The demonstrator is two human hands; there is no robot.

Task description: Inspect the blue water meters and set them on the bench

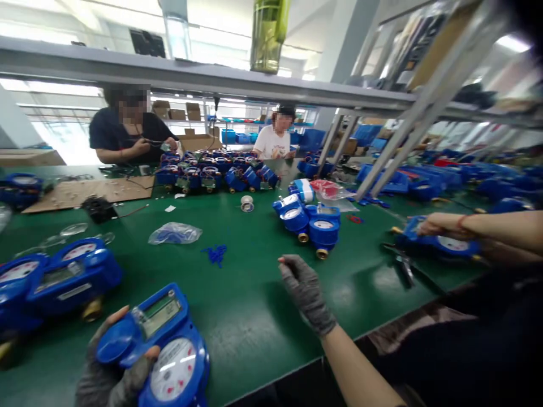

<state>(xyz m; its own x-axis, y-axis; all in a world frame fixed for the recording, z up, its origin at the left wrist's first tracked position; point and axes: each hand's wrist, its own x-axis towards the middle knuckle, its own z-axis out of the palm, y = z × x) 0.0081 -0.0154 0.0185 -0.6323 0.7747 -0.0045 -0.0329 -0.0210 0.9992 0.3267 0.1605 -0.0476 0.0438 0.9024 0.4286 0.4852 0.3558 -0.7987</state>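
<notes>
My left hand [114,362], in a grey fingerless glove, is wrapped round a blue water meter [190,322]. The meter has a round white dial, a small display and a blue lid that stands open. My right hand [305,288], gloved the same way, hovers over the green table with its fingers drawn together. Whatever is between those fingers, if anything, I cannot make out. Small blue pieces [216,254] lie in a pile to its left. Two more blue water meters [323,226] stand just beyond it.
Several meters [72,277] stand at the left. A clear bag [175,233], a wire spool [246,203] and a brown board [93,191] lie farther back. At the right a co-worker's hand [436,223] touches another meter, near pliers [403,265]. Two people sit opposite, under an overhead shelf [169,70].
</notes>
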